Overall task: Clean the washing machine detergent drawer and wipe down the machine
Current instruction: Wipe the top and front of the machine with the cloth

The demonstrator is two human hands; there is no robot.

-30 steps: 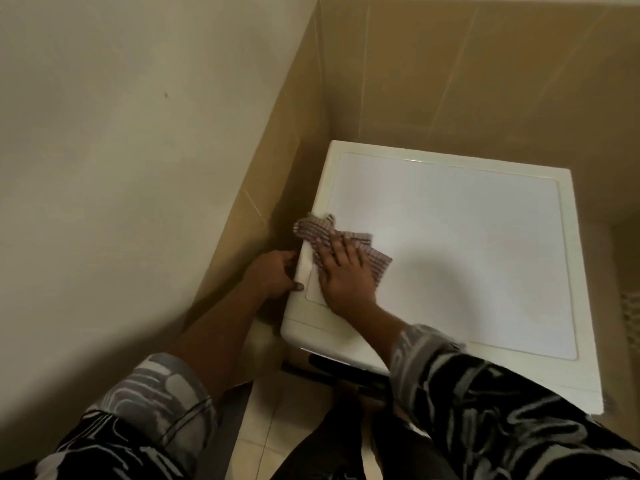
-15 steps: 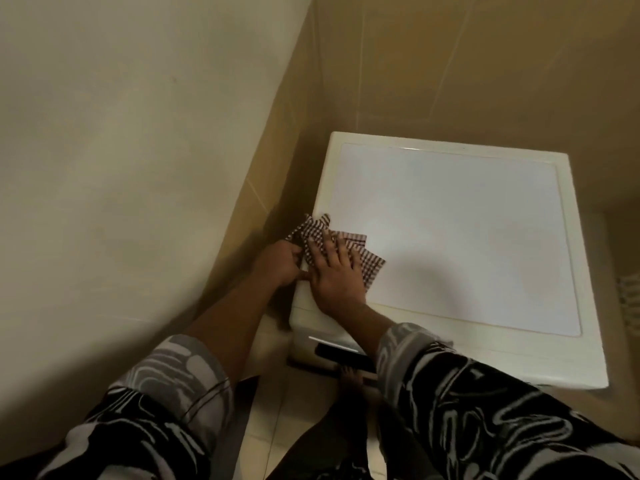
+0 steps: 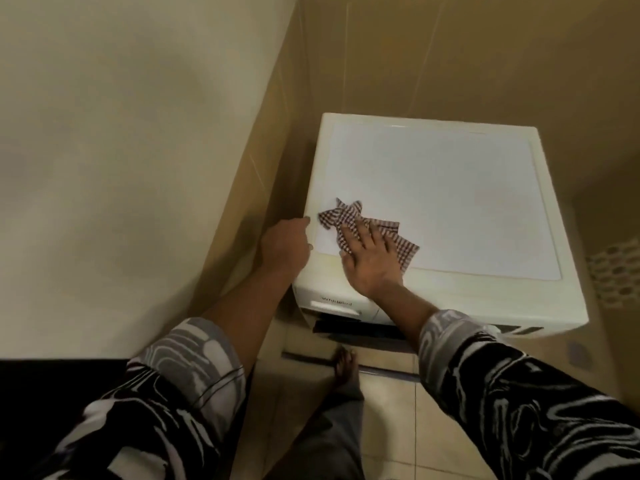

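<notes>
Head view, looking down into a tiled corner.

- Washing machine [image 3: 433,202]: cream, white top panel, set close against the tan tile wall [image 3: 450,64] at back and left.
- Checked cloth [image 3: 337,216]: crumpled, lying on the top surface near its front-left corner.
- Right hand [image 3: 370,261]: palm down on the cloth, fingers [image 3: 362,233] straight and spread, pressing it flat (no grip, nothing pinched).
- Left hand [image 3: 285,245]: at the machine's left rim, just beside the cloth, not touching it. Fingers curled round the rim, thumb on top (fingertips mostly hidden).
- Front panel [image 3: 332,304]: brand label too blurred to read; a dark gap sits below it.
- Bare foot [image 3: 346,375] on the tiled floor [image 3: 391,410] in front of the machine.
- Both sleeves black-and-grey patterned.
</notes>
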